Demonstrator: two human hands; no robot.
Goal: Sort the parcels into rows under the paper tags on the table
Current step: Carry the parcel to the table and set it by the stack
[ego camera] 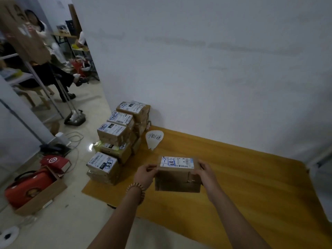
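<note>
Both hands closed on one brown cardboard parcel (177, 175), left hand (144, 175) gripping its left end, right hand (206, 174) its right end, fingers wrapped round the sides; white shipping label on top, facing up. Held over the yellow wooden table (251, 186), near its front-left part; whether touching the top or just above it, cannot tell. Beaded bracelet (136, 190) on the left wrist. One paper tag (154, 138) lying on the table just beyond the held parcel, handwriting on it, too blurred to read. Along the table's left edge, a row of stacked parcels (116, 139) running back to the white wall (197, 69): at least five labelled tops visible, more boxes beneath, exact count unclear. Wide bare tabletop to the right of the hands, right up to the far-right corner. Off the left edge, on the floor: an open cardboard box (43, 196) with a red bag (27, 187) inside.
</note>
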